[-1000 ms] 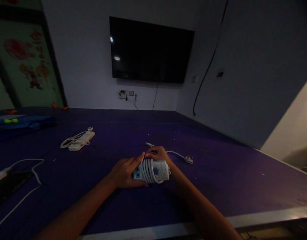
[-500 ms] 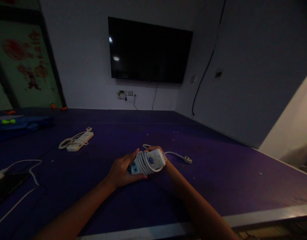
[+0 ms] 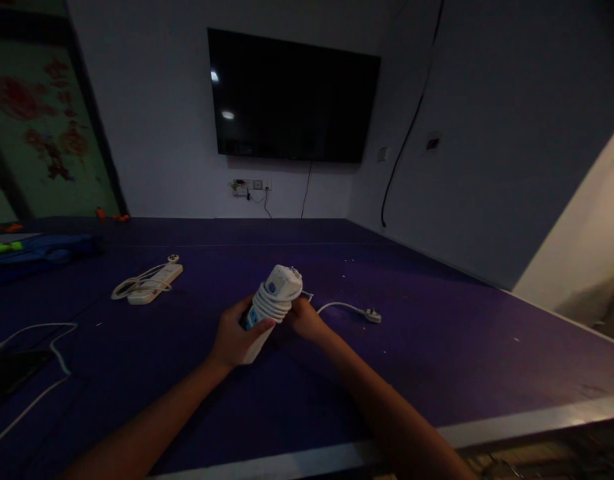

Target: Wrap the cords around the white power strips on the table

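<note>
A white power strip (image 3: 271,300) with blue sockets stands tilted almost on end above the purple table (image 3: 437,347), its white cord wound round its body in several turns. My left hand (image 3: 234,340) is wrapped round its lower end. My right hand (image 3: 304,320) is closed at the strip's right side, where the loose cord leaves the coil. That cord runs right along the table to a white plug (image 3: 373,315).
A second white power strip (image 3: 149,285) with looped cord lies at the left. Another white cable (image 3: 41,353) and a dark flat object sit at the far left. A blue bundle (image 3: 41,248) lies at the back left. A dark television (image 3: 291,100) hangs on the wall.
The power strip has been swung from lying flat across the table to standing nearly on end, and lifted a little. Both hands stayed on it; the view shifted slightly right.
</note>
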Motion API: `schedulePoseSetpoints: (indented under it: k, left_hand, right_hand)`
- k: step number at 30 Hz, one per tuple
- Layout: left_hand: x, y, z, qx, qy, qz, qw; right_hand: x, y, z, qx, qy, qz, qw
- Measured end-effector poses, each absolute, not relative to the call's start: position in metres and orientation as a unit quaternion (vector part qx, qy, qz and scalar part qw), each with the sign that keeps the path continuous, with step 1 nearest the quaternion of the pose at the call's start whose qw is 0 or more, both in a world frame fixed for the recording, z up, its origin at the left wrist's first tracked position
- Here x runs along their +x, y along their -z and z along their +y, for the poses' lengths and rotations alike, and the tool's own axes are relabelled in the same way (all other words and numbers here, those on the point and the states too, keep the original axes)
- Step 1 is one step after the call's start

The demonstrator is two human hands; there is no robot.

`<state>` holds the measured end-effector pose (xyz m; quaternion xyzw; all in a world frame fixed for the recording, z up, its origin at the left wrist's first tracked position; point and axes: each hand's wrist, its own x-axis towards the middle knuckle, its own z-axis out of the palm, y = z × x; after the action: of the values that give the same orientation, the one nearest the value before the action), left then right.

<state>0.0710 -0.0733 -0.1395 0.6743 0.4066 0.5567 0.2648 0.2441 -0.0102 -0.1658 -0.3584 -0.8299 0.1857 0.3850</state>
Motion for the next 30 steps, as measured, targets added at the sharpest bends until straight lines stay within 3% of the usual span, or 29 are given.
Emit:
schedulePoseSetpoints:
  k: [8,17,22,26,30]
  left_hand:
    - [0.067,0.138,-0.063,0.512,-0.619,0.433,0.41]
    - [0.067,0.131,-0.066,0.465,-0.604,0.343,0.548]
    - [0.059,0.122,-0.064,0.432,-0.598,0.323,0.593]
    - [0.055,0.121,-0.059,0.413,-0.613,0.319,0.592]
    - [0.055,0.127,-0.055,0.416,-0.626,0.403,0.522]
  right_hand:
    - [0.241,0.145,-0.026,-0.406,-0.201,-0.828,0.332]
    - [0.252,0.133,-0.03,-0.535,0.011,-0.817,0.215]
    - [0.257,0.127,-0.03,-0.567,0.053,-0.802,0.178]
    - [0.258,0.125,-0.029,-0.545,0.079,-0.808,0.209]
    - [0.256,0.125,-0.034,-0.545,0.093,-0.793,0.256]
